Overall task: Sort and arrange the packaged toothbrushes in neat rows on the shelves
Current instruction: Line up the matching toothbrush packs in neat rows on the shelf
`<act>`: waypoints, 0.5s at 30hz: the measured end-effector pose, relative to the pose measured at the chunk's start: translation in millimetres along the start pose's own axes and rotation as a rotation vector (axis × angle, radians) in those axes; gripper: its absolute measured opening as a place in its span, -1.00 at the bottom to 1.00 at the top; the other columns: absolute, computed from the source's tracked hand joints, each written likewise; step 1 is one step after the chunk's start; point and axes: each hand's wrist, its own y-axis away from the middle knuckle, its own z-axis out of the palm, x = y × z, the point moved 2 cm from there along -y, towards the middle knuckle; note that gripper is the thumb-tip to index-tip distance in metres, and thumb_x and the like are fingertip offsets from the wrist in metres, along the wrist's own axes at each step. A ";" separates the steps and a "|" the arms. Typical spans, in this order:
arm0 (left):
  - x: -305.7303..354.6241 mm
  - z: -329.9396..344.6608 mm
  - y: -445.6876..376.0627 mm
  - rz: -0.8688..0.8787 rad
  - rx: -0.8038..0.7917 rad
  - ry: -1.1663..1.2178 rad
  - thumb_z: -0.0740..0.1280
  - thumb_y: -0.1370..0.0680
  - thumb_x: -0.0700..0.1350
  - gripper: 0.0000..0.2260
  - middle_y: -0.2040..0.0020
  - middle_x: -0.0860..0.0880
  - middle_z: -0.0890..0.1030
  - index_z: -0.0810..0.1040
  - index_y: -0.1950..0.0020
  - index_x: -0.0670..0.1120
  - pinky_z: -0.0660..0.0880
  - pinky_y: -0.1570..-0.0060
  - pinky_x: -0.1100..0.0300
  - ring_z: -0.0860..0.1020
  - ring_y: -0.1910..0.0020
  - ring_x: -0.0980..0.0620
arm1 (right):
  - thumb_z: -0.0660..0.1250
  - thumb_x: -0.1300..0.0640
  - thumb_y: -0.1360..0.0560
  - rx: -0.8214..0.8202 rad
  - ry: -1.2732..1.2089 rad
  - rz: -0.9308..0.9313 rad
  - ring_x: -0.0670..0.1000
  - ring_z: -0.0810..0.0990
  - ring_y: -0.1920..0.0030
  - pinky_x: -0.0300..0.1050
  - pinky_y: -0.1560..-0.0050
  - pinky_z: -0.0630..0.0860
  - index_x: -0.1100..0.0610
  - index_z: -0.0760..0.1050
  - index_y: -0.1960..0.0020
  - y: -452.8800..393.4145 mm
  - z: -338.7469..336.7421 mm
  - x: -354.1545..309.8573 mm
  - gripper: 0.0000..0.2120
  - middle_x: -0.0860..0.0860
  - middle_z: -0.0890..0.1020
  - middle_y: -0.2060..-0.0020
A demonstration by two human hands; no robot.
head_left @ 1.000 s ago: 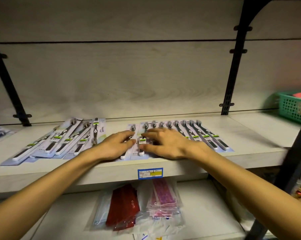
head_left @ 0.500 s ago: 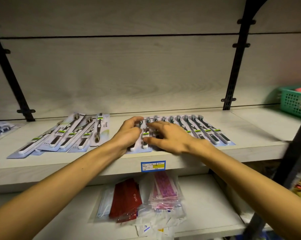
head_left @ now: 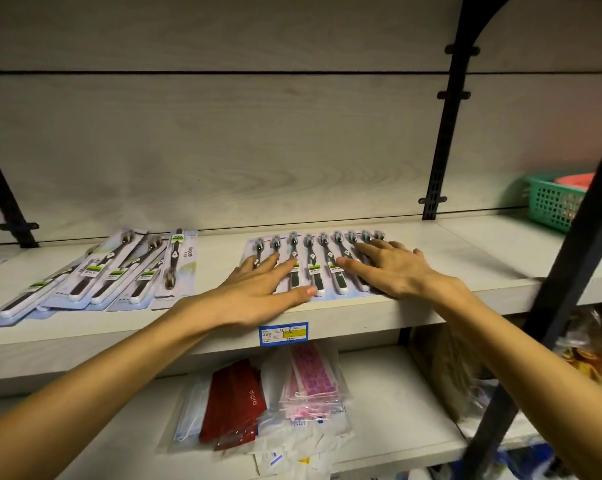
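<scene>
Left hand (head_left: 258,292): fingers straight and spread, flat on left end of row.
Right hand (head_left: 393,268): fingers straight, slightly spread, flat on right end of row.
Row of packaged toothbrushes (head_left: 313,261): side by side on middle shelf (head_left: 466,247), heads toward back wall.
Loose toothbrush packs (head_left: 112,275): overlapping, slanted, further left on same shelf.
Price label (head_left: 283,333): on shelf edge below hands.
Green basket (head_left: 552,202): far right.

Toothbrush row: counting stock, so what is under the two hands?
Both hands, left and right, lie flat on the row. About nine brush heads show behind them; the handles beneath are partly covered.
</scene>
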 end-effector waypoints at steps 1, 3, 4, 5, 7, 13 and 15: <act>4.3 -0.5 0.6 -0.017 -0.008 -0.018 -0.12 -0.30 0.67 -0.06 -0.64 0.08 -0.17 -0.14 -0.60 0.28 -0.17 -0.56 -0.12 -0.24 -0.61 -0.12 | -0.26 -0.71 -0.26 -0.004 0.004 0.000 0.16 0.15 -0.57 0.43 -0.44 0.09 -0.16 0.13 -0.58 -1.7 0.2 -0.1 0.07 -0.04 0.20 -0.59; 12.6 -0.4 2.7 -0.030 0.005 -0.050 -0.09 -0.34 0.65 -0.06 -0.65 0.06 -0.16 -0.13 -0.62 0.22 -0.15 -0.55 -0.12 -0.22 -0.61 -0.13 | -0.28 -0.73 -0.22 -0.017 0.010 -0.002 0.17 0.16 -0.56 0.44 -0.41 0.09 -0.16 0.15 -0.57 -4.2 0.1 0.0 0.09 -0.03 0.21 -0.58; 17.2 0.4 3.9 -0.021 0.029 -0.068 -0.08 -0.36 0.64 -0.06 -0.65 0.05 -0.13 -0.09 -0.63 0.19 -0.13 -0.57 -0.12 -0.19 -0.62 -0.13 | -0.29 -0.73 -0.20 -0.025 0.008 0.002 0.17 0.16 -0.56 0.45 -0.41 0.08 -0.17 0.15 -0.57 -5.2 -0.3 0.9 0.11 -0.02 0.21 -0.58; 21.8 1.1 5.5 -0.004 0.058 -0.089 -0.08 -0.39 0.62 -0.07 -0.65 0.03 -0.08 -0.05 -0.63 0.15 -0.09 -0.57 -0.13 -0.13 -0.62 -0.12 | -0.30 -0.74 -0.20 -0.031 0.007 0.008 0.17 0.14 -0.57 0.46 -0.41 0.05 -0.17 0.13 -0.57 -6.0 -0.4 2.1 0.11 -0.01 0.20 -0.59; 28.6 -0.1 7.6 0.038 0.108 -0.117 -0.06 -0.41 0.58 -0.09 -0.65 -0.01 0.05 0.05 -0.63 0.08 0.06 -0.55 -0.15 0.03 -0.61 -0.07 | -0.31 -0.73 -0.20 -0.027 0.009 0.015 0.17 0.10 -0.59 0.47 -0.42 0.01 -0.17 0.09 -0.59 -6.7 0.1 3.9 0.11 -0.01 0.16 -0.60; 27.1 -6.1 10.1 0.005 0.031 -0.032 -0.06 -0.40 0.56 -0.11 -0.65 0.03 -0.06 -0.01 -0.64 0.16 -0.05 -0.57 -0.06 -0.10 -0.63 -0.03 | -0.28 -0.72 -0.23 0.016 -0.003 -0.018 0.18 0.07 -0.59 0.50 -0.44 -0.04 -0.16 0.08 -0.60 -5.5 -1.4 5.0 0.09 0.01 0.13 -0.61; 30.9 -4.2 6.9 0.009 0.033 -0.090 -0.08 -0.41 0.58 -0.15 -0.65 0.08 -0.09 -0.06 -0.62 0.23 -0.06 -0.57 -0.10 -0.11 -0.63 -0.04 | -0.26 -0.71 -0.23 0.038 -0.001 -0.045 0.18 0.05 -0.60 0.51 -0.42 -0.05 -0.16 0.07 -0.60 -6.2 -4.4 -0.3 0.08 0.01 0.11 -0.61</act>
